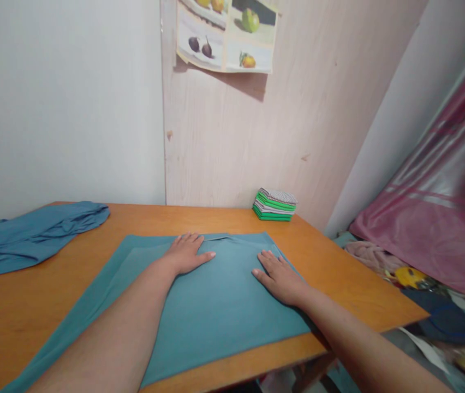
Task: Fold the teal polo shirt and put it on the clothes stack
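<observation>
While both palms rest on the teal cloth [224, 311], the step in hand looks to be smoothing it flat on the worktop [351, 278]. Take the cloth's middle as the dial's centre, with twelve pointing toward the wall [232, 158]. The left hand [186, 254] lies at eleven o'clock, palm down, fingers slightly spread and thumb held out toward three; the right hand [279, 277] lies at two, also palm down, fingers a little apart and thumb pointing inward. Neither pinches any fabric. A narrow gap or crease shows along the cloth's far edge at twelve, just beside the left fingertips, and faint ripples run down its side from ten to eight. To do this well, I would keep the pressure light and even, sweep outward from the centre toward three and nine, and ease that far edge level without tugging the near edge at six askew. A rumpled blue cloth [40, 237] sits well apart at ten, and a neat stack of folded cloths [274, 205] at one, both clear of the strokes.
</observation>
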Demonstrator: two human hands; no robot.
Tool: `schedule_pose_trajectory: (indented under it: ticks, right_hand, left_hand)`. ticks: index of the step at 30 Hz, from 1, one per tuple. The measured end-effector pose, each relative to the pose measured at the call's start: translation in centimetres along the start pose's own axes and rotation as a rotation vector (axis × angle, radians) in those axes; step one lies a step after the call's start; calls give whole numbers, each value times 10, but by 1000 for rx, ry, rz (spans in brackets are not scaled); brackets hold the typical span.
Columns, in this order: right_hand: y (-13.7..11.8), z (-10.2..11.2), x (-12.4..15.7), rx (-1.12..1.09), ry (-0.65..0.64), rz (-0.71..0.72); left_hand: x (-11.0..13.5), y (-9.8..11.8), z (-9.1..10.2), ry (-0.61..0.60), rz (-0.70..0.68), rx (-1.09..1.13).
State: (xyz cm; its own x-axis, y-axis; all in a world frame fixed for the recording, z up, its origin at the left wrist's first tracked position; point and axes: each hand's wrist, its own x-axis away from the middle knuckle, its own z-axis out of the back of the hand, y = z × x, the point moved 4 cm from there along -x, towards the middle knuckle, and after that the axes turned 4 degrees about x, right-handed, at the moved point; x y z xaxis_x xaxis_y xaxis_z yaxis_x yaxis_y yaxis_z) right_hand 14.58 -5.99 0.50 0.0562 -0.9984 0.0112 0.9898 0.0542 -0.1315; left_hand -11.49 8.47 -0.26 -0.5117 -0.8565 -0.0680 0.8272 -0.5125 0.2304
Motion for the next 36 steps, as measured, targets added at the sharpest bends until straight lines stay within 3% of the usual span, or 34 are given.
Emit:
schedule_pose_trajectory:
  ticks: [4,12,19,22,25,29,32,36]
  right_hand:
    - [18,-3,5,-5,-5,-75]
    - [26,-5,7,-31,-2,-88]
    - [48,-4,6,13,23,-248]
    - [28,3,14,21,49,-261]
    - [-19,11,27,-7,92,-95]
    - [-75,10,47,-94,48,119]
    - [-82,3,56,-118,21,123]
    - [-60,-1,64,-88,46,43]
  left_hand:
    - [0,-1,0,-2,2,-6]
    - [0,-1,0,4,-12,6]
    - [-1,-1,0,11,-5,-8]
    - [-1,-1,-1,7,-5,-5]
    - [-2,-2,-2,3,-10,-6]
    - [-4,-3,-1,12,-7,-22]
    - [-4,-3,-1,10,-10,-24]
    - [-4,-3,0,6,-6,-17]
